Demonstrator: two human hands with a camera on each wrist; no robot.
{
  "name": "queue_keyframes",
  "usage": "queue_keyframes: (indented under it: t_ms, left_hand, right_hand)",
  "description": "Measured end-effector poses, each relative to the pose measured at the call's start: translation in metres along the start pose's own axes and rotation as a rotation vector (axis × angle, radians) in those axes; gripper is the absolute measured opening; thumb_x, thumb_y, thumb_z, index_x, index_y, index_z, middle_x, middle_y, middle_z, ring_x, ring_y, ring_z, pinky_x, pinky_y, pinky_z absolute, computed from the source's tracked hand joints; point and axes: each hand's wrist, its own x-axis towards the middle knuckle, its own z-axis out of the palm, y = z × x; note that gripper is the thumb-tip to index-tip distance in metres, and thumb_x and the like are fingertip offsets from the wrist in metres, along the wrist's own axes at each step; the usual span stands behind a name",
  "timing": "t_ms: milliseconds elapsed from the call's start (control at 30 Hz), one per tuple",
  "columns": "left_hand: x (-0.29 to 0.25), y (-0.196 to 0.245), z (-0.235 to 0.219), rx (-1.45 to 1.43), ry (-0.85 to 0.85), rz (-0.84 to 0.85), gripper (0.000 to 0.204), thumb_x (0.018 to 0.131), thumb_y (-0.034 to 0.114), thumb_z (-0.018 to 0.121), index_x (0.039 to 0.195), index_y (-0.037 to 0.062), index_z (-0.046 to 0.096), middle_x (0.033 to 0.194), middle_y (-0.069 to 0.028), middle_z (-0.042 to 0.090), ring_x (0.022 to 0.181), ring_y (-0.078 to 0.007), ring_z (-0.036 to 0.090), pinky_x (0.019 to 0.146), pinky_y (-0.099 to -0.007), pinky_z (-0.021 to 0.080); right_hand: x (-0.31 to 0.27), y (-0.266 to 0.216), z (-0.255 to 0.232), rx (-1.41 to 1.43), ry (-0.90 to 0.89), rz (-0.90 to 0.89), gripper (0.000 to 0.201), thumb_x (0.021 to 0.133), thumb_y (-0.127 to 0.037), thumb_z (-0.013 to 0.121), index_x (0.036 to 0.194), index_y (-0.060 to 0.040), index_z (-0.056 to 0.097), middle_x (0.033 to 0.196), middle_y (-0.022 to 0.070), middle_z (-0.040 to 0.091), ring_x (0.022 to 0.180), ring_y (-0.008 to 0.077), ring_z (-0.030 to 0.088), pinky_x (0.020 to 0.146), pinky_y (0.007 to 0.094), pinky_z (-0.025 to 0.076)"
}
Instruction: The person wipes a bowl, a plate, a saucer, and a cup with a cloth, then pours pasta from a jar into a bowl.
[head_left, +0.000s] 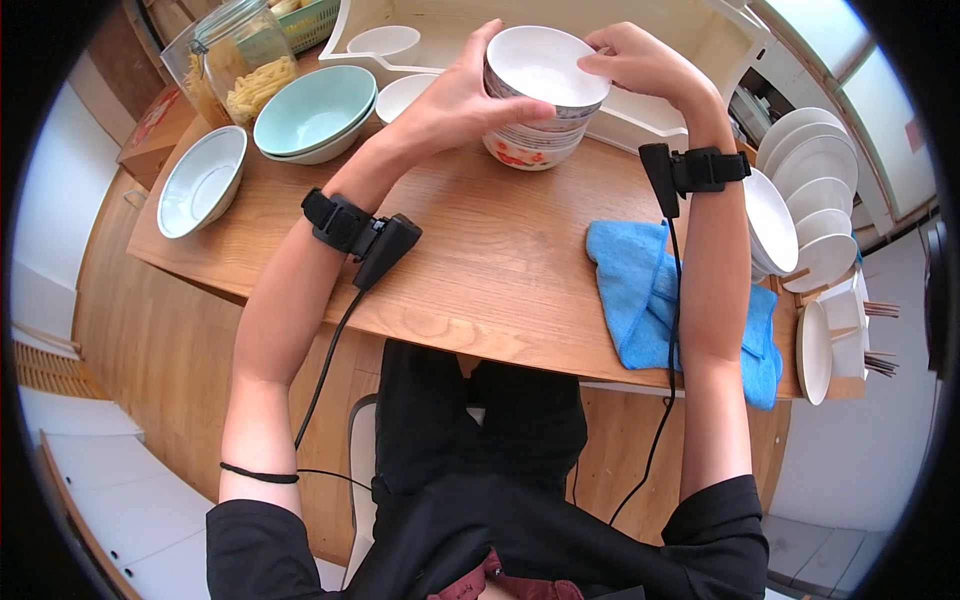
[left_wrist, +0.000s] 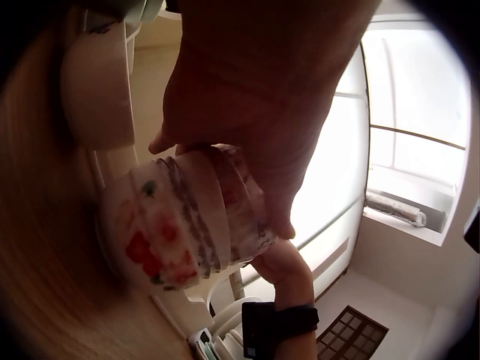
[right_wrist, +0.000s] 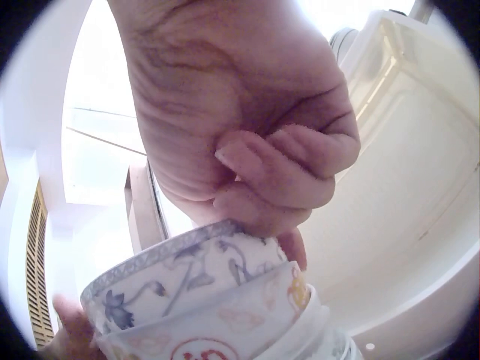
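A stack of patterned bowls [head_left: 530,157] stands at the back of the wooden table, the lowest one white with red flowers. On top sits a white bowl [head_left: 540,62], which shows blue flowers and a patterned rim in the right wrist view. My left hand [head_left: 462,98] grips the upper bowls from the left, thumb in front and fingers round the far side. At the right, my right hand [head_left: 645,68] pinches the top bowl's rim, its thumb over the edge. Its other fingers are curled against the palm in the right wrist view.
A blue cloth [head_left: 640,290] lies at the table's right front. White plates [head_left: 815,160] stand in a rack beyond a stack of white bowls [head_left: 768,225]. Leftward are a pale green bowl [head_left: 315,105], a white bowl [head_left: 203,180] and a glass jar [head_left: 255,90]. A cream plastic bin [head_left: 660,30] is behind.
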Motion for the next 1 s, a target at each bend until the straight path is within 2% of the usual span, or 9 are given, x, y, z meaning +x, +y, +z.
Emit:
queue_keyframes:
  t_ms: [67,133,333,567,767,833,867,933,1000]
  left_hand:
    - [-0.001,0.002,-0.001,-0.046,0.010,-0.063,0.109,0.076,0.047,0.078,0.148,-0.0049,0.014,0.143,-0.0293,0.035,0.137,-0.0358,0.034,0.115,-0.0420,0.029]
    - [-0.002,0.003,-0.003,-0.148,0.077,-0.025,0.106,0.083,0.063,0.061,0.148,-0.0051,0.012,0.146,-0.0297,0.032,0.139,-0.0355,0.031,0.115,-0.0413,0.027]
    - [0.000,0.014,-0.011,-0.312,0.176,-0.034,0.093,0.093,0.067,0.038,0.148,-0.0039,0.013,0.147,-0.0286,0.030,0.141,-0.0327,0.028,0.117,-0.0418,0.023]
    - [0.002,0.007,-0.014,-0.355,0.181,-0.054,0.087,0.095,0.063,0.037,0.147,-0.0039,0.016,0.147,-0.0274,0.031,0.141,-0.0324,0.028,0.117,-0.0419,0.024]
    - [0.001,0.002,-0.009,-0.152,0.028,-0.048,0.100,0.085,0.052,0.067,0.147,-0.0048,0.013,0.147,-0.0292,0.030,0.140,-0.0342,0.030,0.116,-0.0411,0.026]
    - [-0.001,0.006,-0.007,-0.026,-0.059,-0.070,0.112,0.074,0.042,0.081,0.148,-0.0055,0.011,0.146,-0.0292,0.031,0.139,-0.0343,0.032,0.115,-0.0412,0.027]
    - [-0.001,0.005,-0.007,-0.026,-0.059,-0.070,0.112,0.074,0.042,0.081,0.148,-0.0055,0.011,0.146,-0.0292,0.031,0.139,-0.0343,0.032,0.115,-0.0412,0.027]
    - [-0.002,0.005,-0.006,0.003,-0.108,-0.054,0.121,0.066,0.039,0.087,0.148,-0.0049,0.011,0.145,-0.0277,0.034,0.138,-0.0342,0.034,0.115,-0.0411,0.028]
    - [-0.002,0.006,-0.006,-0.038,-0.120,-0.063,0.123,0.064,0.039,0.088,0.149,-0.0042,0.010,0.145,-0.0268,0.035,0.138,-0.0344,0.034,0.115,-0.0408,0.029]
  right_hand:
    - [-0.001,-0.003,0.000,0.015,0.023,-0.023,0.035,0.090,-0.025,0.059,0.105,0.0058,0.068,0.076,0.0097,0.064,0.065,0.0145,0.059,0.058,0.0257,0.046]
    - [-0.005,-0.005,-0.002,0.057,0.045,0.050,0.039,0.093,-0.033,0.060,0.105,0.0033,0.068,0.070,0.0054,0.061,0.058,0.0093,0.056,0.051,0.0216,0.043]
    - [-0.009,-0.008,-0.004,0.130,-0.028,0.127,0.043,0.094,-0.043,0.058,0.101,-0.0014,0.069,0.060,0.0011,0.054,0.049,0.0069,0.052,0.044,0.0189,0.039]
    - [-0.008,-0.011,-0.001,0.108,-0.119,0.139,0.048,0.092,-0.048,0.058,0.103,-0.0020,0.068,0.060,0.0019,0.056,0.047,0.0075,0.053,0.042,0.0182,0.039]
    - [-0.007,-0.011,-0.002,0.111,-0.127,0.152,0.053,0.091,-0.054,0.058,0.104,-0.0036,0.068,0.060,0.0006,0.056,0.050,0.0076,0.056,0.045,0.0173,0.040]
    - [-0.007,-0.013,-0.007,0.081,-0.175,0.186,0.062,0.088,-0.060,0.058,0.115,-0.0038,0.064,0.076,0.0092,0.065,0.068,0.0133,0.065,0.052,0.0209,0.048]
    - [-0.009,-0.013,-0.005,0.081,-0.175,0.186,0.062,0.088,-0.060,0.058,0.115,-0.0038,0.064,0.076,0.0092,0.065,0.068,0.0133,0.065,0.052,0.0209,0.048]
    - [-0.012,-0.014,-0.002,0.086,0.007,0.104,0.079,0.083,-0.067,0.059,0.131,-0.0045,0.054,0.109,0.0200,0.064,0.098,0.0225,0.064,0.069,0.0297,0.056]
    - [-0.013,-0.016,-0.006,0.088,-0.038,0.044,0.086,0.079,-0.067,0.063,0.137,-0.0047,0.046,0.122,0.0222,0.057,0.110,0.0265,0.059,0.081,0.0334,0.054]
